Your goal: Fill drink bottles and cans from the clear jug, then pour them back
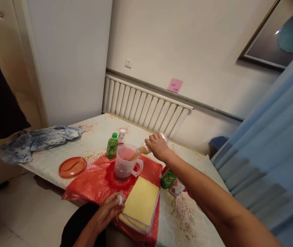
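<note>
My right hand (159, 145) is closed around a clear bottle (143, 150) of orange-brown liquid. The bottle is tipped, its mouth over a translucent measuring jug (124, 164), and liquid runs down into the jug. The jug stands upright in a red scalloped dish (110, 176), its handle facing right. In my left hand (109, 207), a white bottle cap (120, 199) is pinched between the fingers, just in front of the dish. A yellow pad or stack of sheets (141, 202) lies right beside that hand.
A red plastic sheet (90, 185) lies under the dish. Behind the jug stand a green-capped bottle (112, 145) and a white-capped bottle (121, 136). An orange lid (72, 167) lies left. A green can (168, 179) and a white tub (176, 188) stand under my right forearm.
</note>
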`<action>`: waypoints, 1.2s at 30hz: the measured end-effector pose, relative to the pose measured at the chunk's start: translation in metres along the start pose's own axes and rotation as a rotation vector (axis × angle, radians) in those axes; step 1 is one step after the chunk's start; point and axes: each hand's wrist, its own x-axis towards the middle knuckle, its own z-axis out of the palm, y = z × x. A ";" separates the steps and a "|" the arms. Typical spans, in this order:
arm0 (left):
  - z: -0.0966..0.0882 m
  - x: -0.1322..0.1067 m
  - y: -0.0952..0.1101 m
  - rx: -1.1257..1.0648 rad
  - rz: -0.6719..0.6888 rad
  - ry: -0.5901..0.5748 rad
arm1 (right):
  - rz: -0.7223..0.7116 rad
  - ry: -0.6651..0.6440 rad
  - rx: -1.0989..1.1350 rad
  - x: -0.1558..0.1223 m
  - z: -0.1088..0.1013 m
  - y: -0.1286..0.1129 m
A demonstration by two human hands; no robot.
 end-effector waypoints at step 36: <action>0.009 -0.017 0.012 -0.003 0.067 -0.022 | 0.175 -0.168 0.288 0.001 -0.009 -0.010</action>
